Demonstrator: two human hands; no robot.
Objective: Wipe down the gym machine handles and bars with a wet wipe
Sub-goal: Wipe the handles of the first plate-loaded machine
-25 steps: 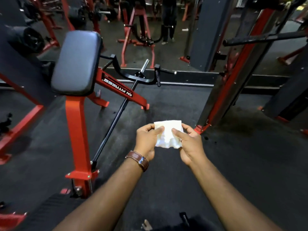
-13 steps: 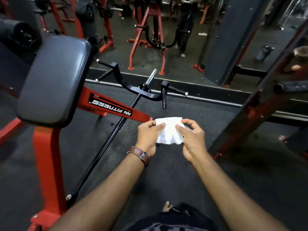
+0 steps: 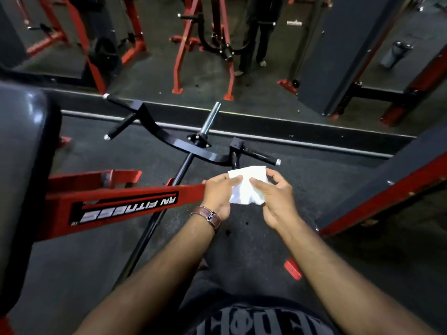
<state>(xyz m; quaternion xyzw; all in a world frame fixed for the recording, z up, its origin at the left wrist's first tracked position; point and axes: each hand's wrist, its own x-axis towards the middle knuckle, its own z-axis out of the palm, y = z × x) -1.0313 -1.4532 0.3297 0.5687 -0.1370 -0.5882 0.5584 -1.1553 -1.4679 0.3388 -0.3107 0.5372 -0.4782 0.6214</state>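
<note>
A white wet wipe (image 3: 246, 187) is held between both hands in the middle of the view. My left hand (image 3: 219, 197), with a brown watch strap on its wrist, pinches the wipe's left edge. My right hand (image 3: 275, 199) pinches its right side with thumb and fingers. Just beyond the wipe lies the machine's black handlebar (image 3: 169, 139), its right grip (image 3: 260, 155) ending a short way above my hands. A chrome post (image 3: 211, 118) rises from the handlebar's middle. The black lever bar (image 3: 154, 226) runs from it back toward me.
A black pad (image 3: 21, 177) fills the left edge on a red frame arm (image 3: 125, 204) marked with white letters. A red and black upright (image 3: 387, 197) slants at the right. Past a floor ledge (image 3: 290, 131) stand other red machines, a grey column (image 3: 338, 49) and a person's legs (image 3: 256, 37).
The view has moved forward and tilted down, so the handlebar and red frame arm now lie closer under my hands. Both hands keep holding the wipe, now nearer the right grip.
</note>
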